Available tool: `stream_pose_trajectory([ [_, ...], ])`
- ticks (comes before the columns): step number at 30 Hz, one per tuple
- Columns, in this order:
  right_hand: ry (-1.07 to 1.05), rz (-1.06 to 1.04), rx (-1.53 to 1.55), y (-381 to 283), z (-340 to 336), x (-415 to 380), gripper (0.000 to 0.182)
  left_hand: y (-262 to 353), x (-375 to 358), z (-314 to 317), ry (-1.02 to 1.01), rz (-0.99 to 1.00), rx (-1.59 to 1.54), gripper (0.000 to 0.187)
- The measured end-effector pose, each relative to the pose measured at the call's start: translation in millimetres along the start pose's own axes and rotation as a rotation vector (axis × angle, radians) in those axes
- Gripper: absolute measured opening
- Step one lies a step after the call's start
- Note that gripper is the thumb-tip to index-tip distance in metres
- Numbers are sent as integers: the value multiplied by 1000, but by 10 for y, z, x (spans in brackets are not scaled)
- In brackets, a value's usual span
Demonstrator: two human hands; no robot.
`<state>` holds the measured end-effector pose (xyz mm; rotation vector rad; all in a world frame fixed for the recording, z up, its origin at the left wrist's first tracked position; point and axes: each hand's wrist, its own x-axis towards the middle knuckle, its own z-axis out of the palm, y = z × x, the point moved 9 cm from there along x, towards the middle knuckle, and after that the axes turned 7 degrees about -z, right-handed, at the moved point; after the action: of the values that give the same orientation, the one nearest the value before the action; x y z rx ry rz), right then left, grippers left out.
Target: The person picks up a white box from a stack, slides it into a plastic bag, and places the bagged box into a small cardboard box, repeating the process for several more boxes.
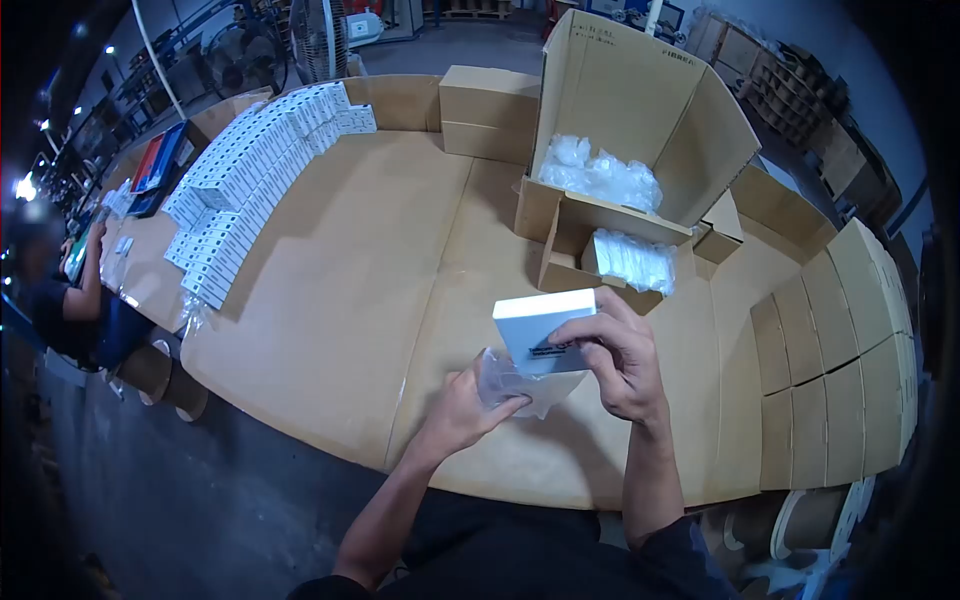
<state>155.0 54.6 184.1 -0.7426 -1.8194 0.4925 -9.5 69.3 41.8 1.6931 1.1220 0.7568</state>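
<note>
My right hand (622,352) grips a small white box (545,318) with dark print on its front face, thumb in front and fingers over the right end. Below it, my left hand (462,408) pinches a clear plastic bag (525,390), its thumb across the front. The box's lower edge overlaps the bag's mouth. Just beyond my hands stands an open cardboard carton (567,235) holding bagged white boxes (635,262) packed in a row.
Stacked small white boxes (260,150) line the table's left side. A tall open carton (625,90) holds clear plastic bags (600,175). Closed brown cartons (840,350) stand stacked at right, others (488,110) at the back. Another person (75,290) sits at the far left.
</note>
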Motion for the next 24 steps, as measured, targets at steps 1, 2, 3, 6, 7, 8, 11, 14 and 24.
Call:
stream_pose_trajectory([
  [1, -29, -7, 9, 29, 43, 11, 29, 15, 2, -12, 11, 2, -10, 54],
  [2, -77, 9, 4, 85, 81, 0, 22, 32, 4, -18, 20, 5, -19, 55],
  [3, -85, 39, 49, 124, 115, -3, 23, 38, 3, -31, 26, 6, -27, 55],
  [6, -76, 111, 176, 151, 207, -11, 33, -21, 19, -34, -1, -45, 9, 57],
  [7, -52, 128, 183, 175, 233, -28, 33, -30, 30, -49, 8, -42, -30, 58],
  [8, -28, 147, 190, 223, 258, -67, 32, -55, 33, -53, 15, -40, -70, 59],
  [11, 8, 250, 234, 399, 273, -180, 32, -109, 36, -35, 18, -32, -207, 62],
  [14, 43, 409, 344, 598, 326, -352, 31, -181, 27, 16, -21, -28, -311, 58],
  [24, 281, 563, 557, 833, 323, -785, 46, -806, -29, 338, -20, -296, -994, 44],
])
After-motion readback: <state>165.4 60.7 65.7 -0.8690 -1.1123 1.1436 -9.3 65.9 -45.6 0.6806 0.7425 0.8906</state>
